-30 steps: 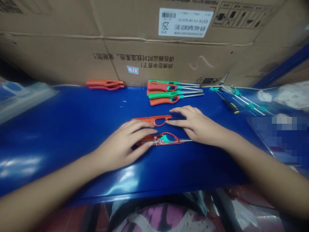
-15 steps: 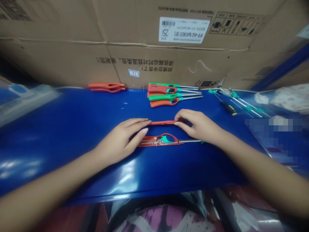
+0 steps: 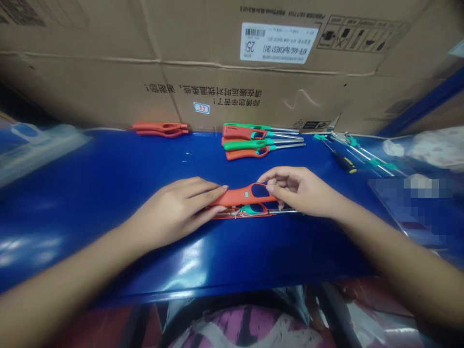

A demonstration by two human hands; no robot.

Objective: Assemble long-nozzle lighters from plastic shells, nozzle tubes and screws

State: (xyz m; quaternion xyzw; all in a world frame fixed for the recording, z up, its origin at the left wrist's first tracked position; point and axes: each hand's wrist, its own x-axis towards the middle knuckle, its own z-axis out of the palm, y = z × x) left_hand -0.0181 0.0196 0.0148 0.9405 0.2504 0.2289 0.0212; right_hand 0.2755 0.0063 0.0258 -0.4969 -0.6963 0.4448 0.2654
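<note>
An orange lighter shell half is held tilted just above an open lighter body that lies on the blue table, showing a green trigger and a metal tube. My left hand grips the shell's left end between thumb and fingers. My right hand pinches its right end near the trigger loop.
Several finished orange and green lighters lie stacked at the back, beside a big cardboard box. Two orange shells sit to their left. A screwdriver and green-tipped metal tubes lie at the right.
Both hands lifted the orange shell half off the table, turned it over and brought it toward me, over the open lighter body.
</note>
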